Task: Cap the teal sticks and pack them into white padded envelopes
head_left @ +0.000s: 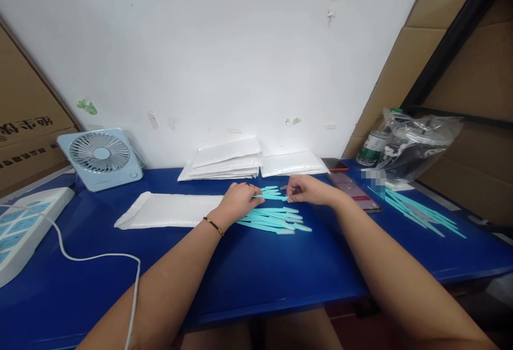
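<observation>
Strip in hand: one light-blue plastic strip (pixel 272 196) is held between my two hands, just above the loose pile of strips (pixel 276 220) on the blue surface (pixel 248 270).
Long axis: the held strip runs left to right across my view, roughly parallel to the front edge of the surface; most of the pile below lies the same way, fanned slightly.
Left hand (pixel 239 200): my grip here is curled, fingers folded over the left end of the strip and resting on the near edge of the pile; a ring and a thin bracelet show.
Right hand (pixel 308 189): my grip is narrow, thumb and fingertips pinched at the right end of the strip; I cannot tell how much of the end is inside the pinch.
Nearer hand: both hands touch the strip; the left lies closer to the pile, the right sits just beyond its far right corner.
Flat white mailer (pixel 168 210): lies to the left of my left hand, near but apart, with its open end turned away from the pile.
Stack of white mailers (pixel 226 160): against the wall, behind both hands.
Second heap of strips (pixel 420 211): well apart, on the right, past a phone (pixel 355 189).
Fan (pixel 100 157): far left, clear of the work.
</observation>
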Available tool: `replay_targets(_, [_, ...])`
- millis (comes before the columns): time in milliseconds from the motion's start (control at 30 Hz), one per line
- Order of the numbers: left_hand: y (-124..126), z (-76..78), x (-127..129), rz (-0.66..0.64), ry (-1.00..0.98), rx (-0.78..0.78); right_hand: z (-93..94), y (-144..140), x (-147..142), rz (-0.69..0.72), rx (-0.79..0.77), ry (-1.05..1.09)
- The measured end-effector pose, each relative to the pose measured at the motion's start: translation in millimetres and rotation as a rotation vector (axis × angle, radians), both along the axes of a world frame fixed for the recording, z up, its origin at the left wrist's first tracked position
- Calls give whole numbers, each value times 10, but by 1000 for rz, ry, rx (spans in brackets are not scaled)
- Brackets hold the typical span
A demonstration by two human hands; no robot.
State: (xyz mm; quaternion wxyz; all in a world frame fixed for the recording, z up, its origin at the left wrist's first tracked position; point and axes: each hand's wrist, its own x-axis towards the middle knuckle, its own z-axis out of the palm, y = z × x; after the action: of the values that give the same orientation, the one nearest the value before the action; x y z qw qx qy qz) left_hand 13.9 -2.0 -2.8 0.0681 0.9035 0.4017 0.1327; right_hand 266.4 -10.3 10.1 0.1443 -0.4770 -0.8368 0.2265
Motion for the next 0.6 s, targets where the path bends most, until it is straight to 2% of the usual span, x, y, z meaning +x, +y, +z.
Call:
replay_targets(167, [70,13,-67,92,32,19,-34,83,90,-70,169,-8])
replay_targets(267, [95,17,-134,124,7,9,-8,72,123,-130,202,-12])
replay_targets(333, [90,15,-151,133,-21,12,29,22,87,-111,155,-4])
replay_targets(500, [16,24,-97,99,-59,12,82,-122,-107,72,-73,-76])
replay_targets(600, [-40,44,-47,13,-62,-22,71,-142,-178,87,-44,-81])
